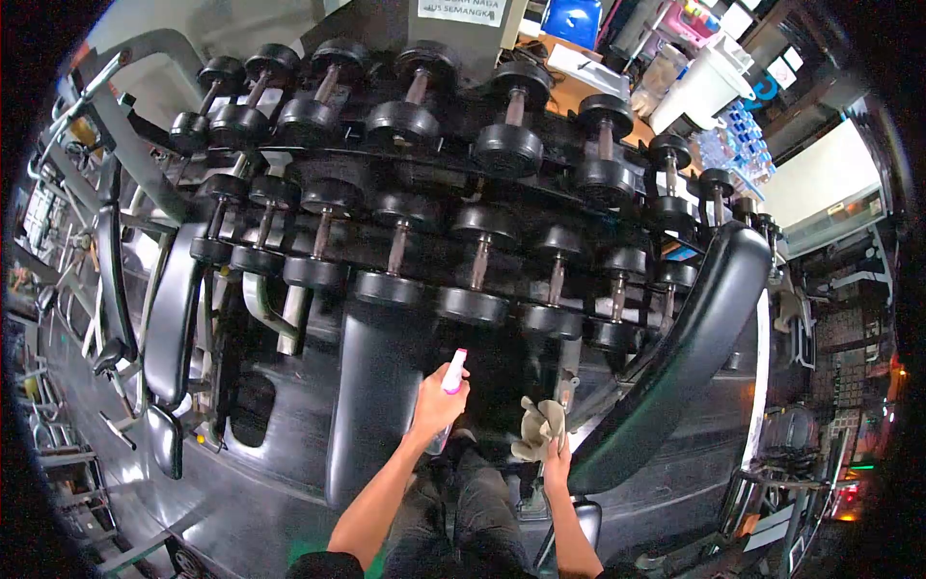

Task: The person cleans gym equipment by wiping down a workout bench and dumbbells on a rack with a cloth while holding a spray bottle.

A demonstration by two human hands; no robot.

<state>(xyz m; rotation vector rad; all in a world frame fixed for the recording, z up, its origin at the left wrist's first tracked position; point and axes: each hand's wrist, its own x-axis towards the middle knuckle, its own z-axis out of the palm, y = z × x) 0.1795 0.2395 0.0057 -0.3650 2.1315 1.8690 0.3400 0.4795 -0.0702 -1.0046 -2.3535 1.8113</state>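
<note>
My left hand (436,407) is wrapped round a spray bottle with a white and pink nozzle (454,373), which points toward the dumbbell rack. Most of the bottle's body is hidden by the hand. In my right hand (557,461) is a crumpled beige cloth (540,428), bunched above the fingers. Both hands are in front of the lower row of black dumbbells, apart from them. Nearest are a dumbbell (479,262) ahead of the bottle and another dumbbell (557,280) beyond the cloth.
Above is an upper row of dumbbells (514,108). A black padded bench (362,386) lies left of my left hand, and a tilted bench pad (675,367) rises close on the right. Gym machines (174,309) stand at left. A desk with a white container (704,82) is behind the rack.
</note>
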